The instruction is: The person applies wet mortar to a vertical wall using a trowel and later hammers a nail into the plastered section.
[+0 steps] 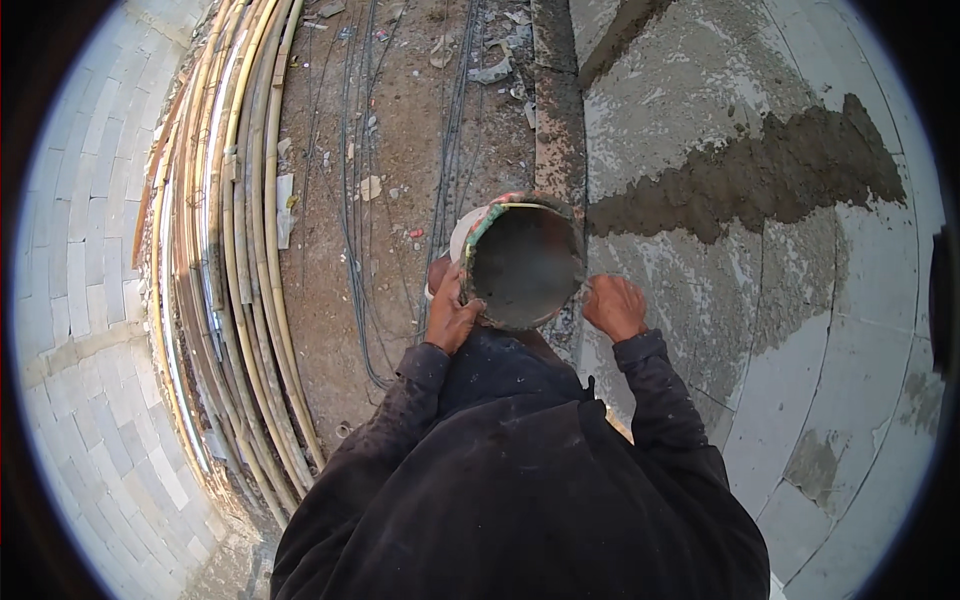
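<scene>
Just past where my dark jacket (pixel 510 480) fills the near side, both my hands are at the bucket (pixel 483 228), which is near the middle of the scene with its round mouth turned up toward me. My left hand (pixel 453 322) pinches the near left of the crusted rim, thumb over the lip. My right hand (pixel 614 305) is curled at the right side; I cannot tell whether it has the edge or something thin beside it. The inside is grey and blurred, so I cannot judge how full it is. If that is wet mix, I would expect a heavy, sloshing load. The bucket itself I take to be stiff and hardly fragile, though slick wherever the rim is wet. Opposite sides of the rim look the surest hold, fingers hooked well under the lip to keep it level. Farther off, a dark mortar band (pixel 780 175) crosses the wall (pixel 790 390) on the right; wires (pixel 352 250) and long poles (pixel 270 180) run far along the left.
</scene>
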Available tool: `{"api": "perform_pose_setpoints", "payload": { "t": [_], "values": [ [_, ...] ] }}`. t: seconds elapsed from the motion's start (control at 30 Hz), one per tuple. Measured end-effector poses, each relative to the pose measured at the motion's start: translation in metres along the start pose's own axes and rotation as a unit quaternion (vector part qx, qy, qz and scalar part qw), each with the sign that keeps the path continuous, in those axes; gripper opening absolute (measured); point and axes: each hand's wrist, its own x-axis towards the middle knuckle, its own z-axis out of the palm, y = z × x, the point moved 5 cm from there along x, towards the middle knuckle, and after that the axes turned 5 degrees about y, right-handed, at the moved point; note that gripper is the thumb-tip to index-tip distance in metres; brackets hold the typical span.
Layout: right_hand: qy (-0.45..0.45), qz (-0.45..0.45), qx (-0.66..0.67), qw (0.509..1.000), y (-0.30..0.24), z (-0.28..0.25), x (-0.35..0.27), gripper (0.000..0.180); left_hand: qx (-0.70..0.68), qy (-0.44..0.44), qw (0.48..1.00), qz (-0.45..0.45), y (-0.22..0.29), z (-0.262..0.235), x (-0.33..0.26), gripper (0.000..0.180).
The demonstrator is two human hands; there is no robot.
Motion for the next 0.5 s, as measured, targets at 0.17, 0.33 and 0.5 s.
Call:
{"api": "perform_pose_setpoints", "payload": {
  "t": [0.17, 0.33, 0.5],
  "values": [
    [0.050, 0.023, 0.071, 0.996, -0.015, 0.059, -0.001, 0.022, 0.052, -0.029, 0.997, 0.047, -0.029, 0.010, 0.002, 0.071],
    [-0.046, -0.019, 0.282, 0.958, -0.024, 0.068, -0.025, 0.035, 0.156, -0.011, 0.986, 0.051, -0.038, 0.004, -0.003, 0.072],
    [0.044, 0.086, 0.256, 0.962, 0.000, 0.074, -0.040, 0.039, -0.015, -0.019, 1.000, -0.020, -0.017, 0.008, 0.009, 0.067]
  ]
}}
